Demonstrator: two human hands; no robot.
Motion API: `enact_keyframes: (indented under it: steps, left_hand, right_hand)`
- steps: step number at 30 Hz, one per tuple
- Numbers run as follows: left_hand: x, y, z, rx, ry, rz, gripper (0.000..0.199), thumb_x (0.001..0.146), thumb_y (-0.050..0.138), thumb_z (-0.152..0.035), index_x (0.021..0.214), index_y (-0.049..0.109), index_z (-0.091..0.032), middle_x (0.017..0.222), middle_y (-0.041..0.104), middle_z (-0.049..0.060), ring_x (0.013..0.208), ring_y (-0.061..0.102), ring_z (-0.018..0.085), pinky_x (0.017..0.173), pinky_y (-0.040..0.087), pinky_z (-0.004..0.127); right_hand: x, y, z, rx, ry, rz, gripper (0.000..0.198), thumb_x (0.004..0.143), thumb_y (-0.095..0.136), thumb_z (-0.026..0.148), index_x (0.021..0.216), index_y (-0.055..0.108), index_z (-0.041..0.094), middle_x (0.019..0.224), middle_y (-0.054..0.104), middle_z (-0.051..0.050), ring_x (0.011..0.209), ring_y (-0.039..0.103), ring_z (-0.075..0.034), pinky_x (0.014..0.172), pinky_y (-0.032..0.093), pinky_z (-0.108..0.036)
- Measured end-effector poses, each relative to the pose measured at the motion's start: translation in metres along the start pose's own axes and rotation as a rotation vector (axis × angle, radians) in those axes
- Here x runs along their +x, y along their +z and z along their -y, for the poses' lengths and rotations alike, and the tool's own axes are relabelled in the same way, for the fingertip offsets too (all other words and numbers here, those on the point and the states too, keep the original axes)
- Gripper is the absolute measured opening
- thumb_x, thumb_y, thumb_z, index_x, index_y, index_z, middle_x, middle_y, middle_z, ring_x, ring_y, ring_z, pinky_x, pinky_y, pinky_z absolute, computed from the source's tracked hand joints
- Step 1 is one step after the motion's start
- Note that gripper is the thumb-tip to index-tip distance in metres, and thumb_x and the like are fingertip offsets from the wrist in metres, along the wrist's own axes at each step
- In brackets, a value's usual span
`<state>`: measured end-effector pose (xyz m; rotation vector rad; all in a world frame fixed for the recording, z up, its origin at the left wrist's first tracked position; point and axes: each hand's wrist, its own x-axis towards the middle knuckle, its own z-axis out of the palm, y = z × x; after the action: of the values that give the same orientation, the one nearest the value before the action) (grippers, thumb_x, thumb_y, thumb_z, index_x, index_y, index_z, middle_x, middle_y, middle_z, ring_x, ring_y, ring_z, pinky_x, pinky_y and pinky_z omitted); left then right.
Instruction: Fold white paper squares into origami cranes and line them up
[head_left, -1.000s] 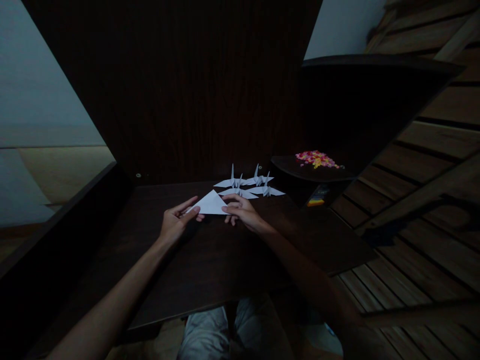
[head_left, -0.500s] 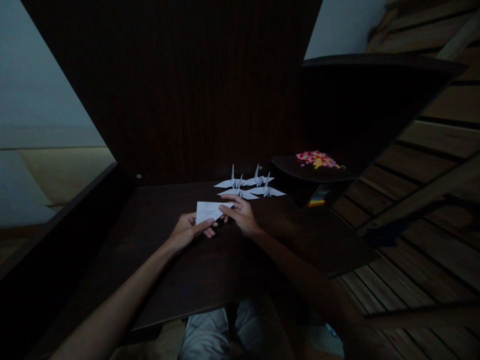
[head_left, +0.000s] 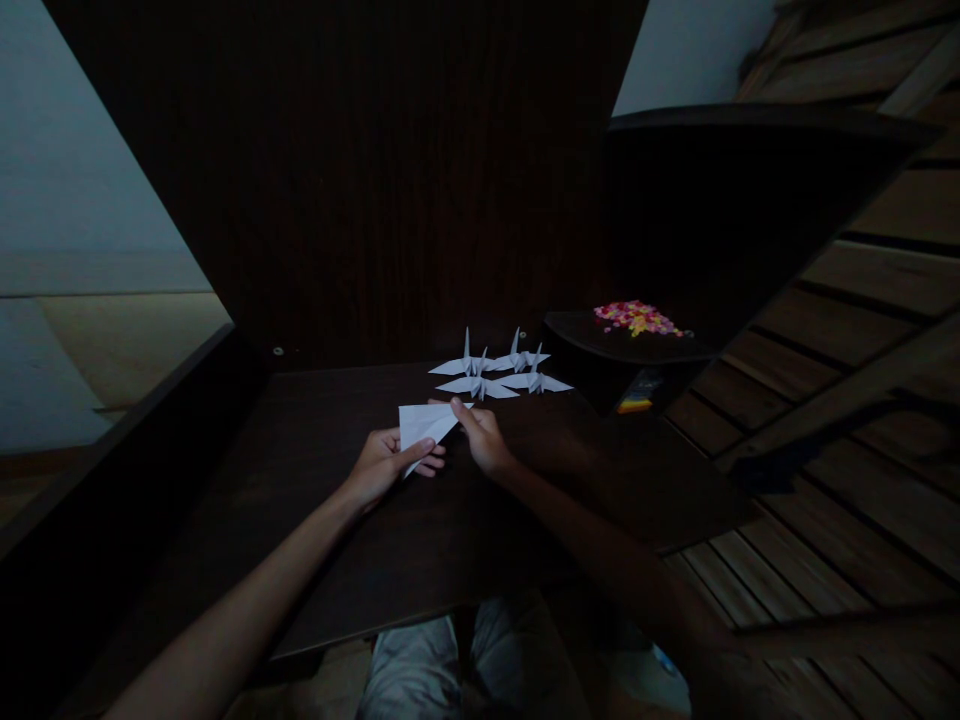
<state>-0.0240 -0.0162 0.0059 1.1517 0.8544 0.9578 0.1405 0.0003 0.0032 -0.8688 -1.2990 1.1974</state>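
A white folded paper triangle [head_left: 421, 424] is held above the dark desk between both hands. My left hand [head_left: 382, 464] grips its lower left side, the thumb lying across the front and the fingers behind. At the right, my right hand [head_left: 482, 436] pinches the narrow tip, with its thumb on the upper edge; most of its fingers are hidden behind the paper. Just beyond the hands, several white paper cranes [head_left: 478, 386] stand grouped on the desk, wings spread.
A dark desk top [head_left: 330, 560] lies under the hands, with a tall dark back panel [head_left: 375, 200] behind. To the right, a curved shelf [head_left: 577, 330] bears a heap of small pink, red and yellow pieces [head_left: 637, 318]. A raised side board [head_left: 135, 430] bounds the left.
The right thumb has moved up along the paper to its tip, and the right fingers have drawn in behind it. More of the paper's face shows, shifted slightly right.
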Motion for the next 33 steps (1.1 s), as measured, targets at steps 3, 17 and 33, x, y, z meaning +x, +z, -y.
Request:
enact_keyframes:
  steps: [3, 17, 33]
  left_hand:
    - [0.0, 0.003, 0.001, -0.036, -0.01, 0.01, 0.037, 0.069, 0.077, -0.036, 0.091, 0.069, -0.007, 0.088, 0.073, 0.016, 0.07, 0.07, 0.022, 0.063, 0.058, 0.032]
    - [-0.003, 0.012, -0.004, -0.032, 0.078, -0.104, 0.045, 0.07, 0.074, -0.04, 0.1, 0.062, -0.008, 0.086, 0.073, 0.014, 0.074, 0.07, 0.025, 0.072, 0.058, 0.039]
    - [-0.007, 0.001, -0.01, 0.094, 0.112, -0.065, 0.081, 0.061, 0.08, -0.04, 0.129, 0.05, -0.008, 0.082, 0.073, 0.013, 0.077, 0.07, 0.027, 0.066, 0.054, 0.034]
  right_hand:
    - [0.001, -0.003, 0.003, -0.012, -0.012, -0.043, 0.05, 0.078, 0.052, 0.062, 0.085, 0.072, 0.018, 0.079, 0.069, -0.006, 0.082, 0.063, -0.022, 0.083, 0.046, -0.035]
    - [0.008, -0.009, -0.016, -0.026, 0.025, -0.19, 0.05, 0.074, 0.056, 0.063, 0.06, 0.063, 0.015, 0.057, 0.058, -0.003, 0.061, 0.058, -0.017, 0.061, 0.048, -0.03]
    - [0.007, -0.005, -0.008, 0.127, 0.176, -0.115, 0.053, 0.066, 0.064, 0.065, 0.075, 0.068, 0.013, 0.067, 0.067, -0.005, 0.057, 0.063, -0.014, 0.051, 0.054, -0.024]
